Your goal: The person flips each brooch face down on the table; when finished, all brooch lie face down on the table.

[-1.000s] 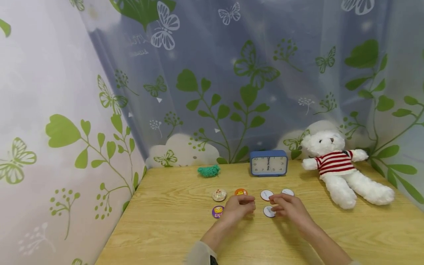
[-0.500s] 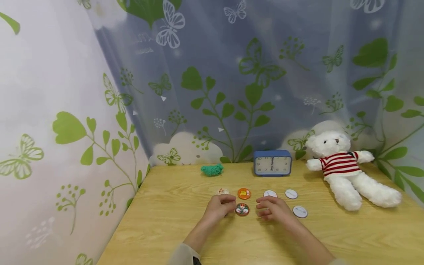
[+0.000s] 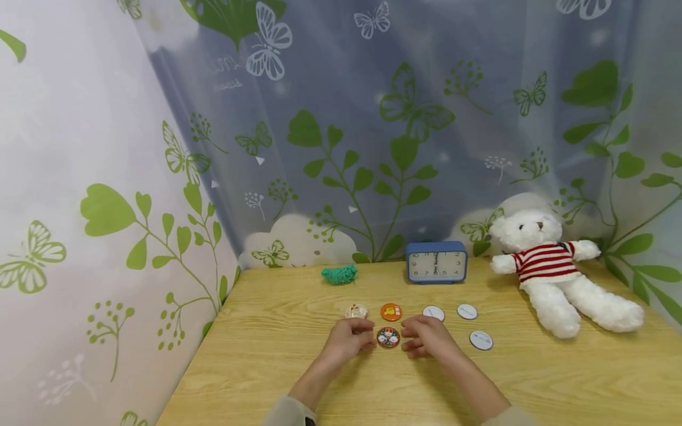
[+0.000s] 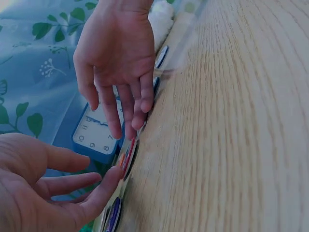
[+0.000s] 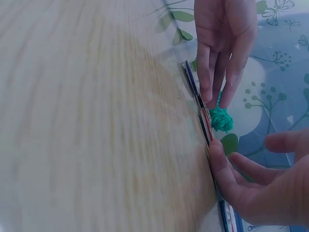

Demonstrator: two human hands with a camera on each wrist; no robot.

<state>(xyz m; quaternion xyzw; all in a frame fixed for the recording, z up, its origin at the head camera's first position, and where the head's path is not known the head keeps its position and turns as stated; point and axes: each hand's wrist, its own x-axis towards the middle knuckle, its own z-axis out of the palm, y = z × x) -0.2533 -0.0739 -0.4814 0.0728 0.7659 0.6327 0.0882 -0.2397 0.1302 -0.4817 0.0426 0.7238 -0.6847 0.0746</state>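
Note:
A round pin badge [image 3: 388, 337] with a dark patterned face lies flat between my two hands. To its left, my left hand [image 3: 343, 345] hovers low, its loosely bent fingers holding nothing. On the other side, my right hand [image 3: 434, 342] has its fingertips near the badge's edge, also holding nothing. Behind it lie an orange badge [image 3: 391, 312] and a cream one [image 3: 356, 310], partly covered by my left hand. A purple badge [image 4: 114, 215] shows in the left wrist view. White-backed badges [image 3: 467, 311] lie to the right, one [image 3: 434, 312] partly behind my right hand.
A blue alarm clock [image 3: 436, 262] stands at the back of the wooden table [image 3: 256, 367]. Left of it lies a green yarn-like bundle [image 3: 339, 274]. A white teddy bear [image 3: 549, 266] in a striped shirt sits at the right, against a patterned curtain [image 3: 330, 89].
Both hands have moved left. The dark patterned badge, hidden a second ago, now shows between them, and a white-backed badge at the right is uncovered. The purple badge is now hidden in the head view.

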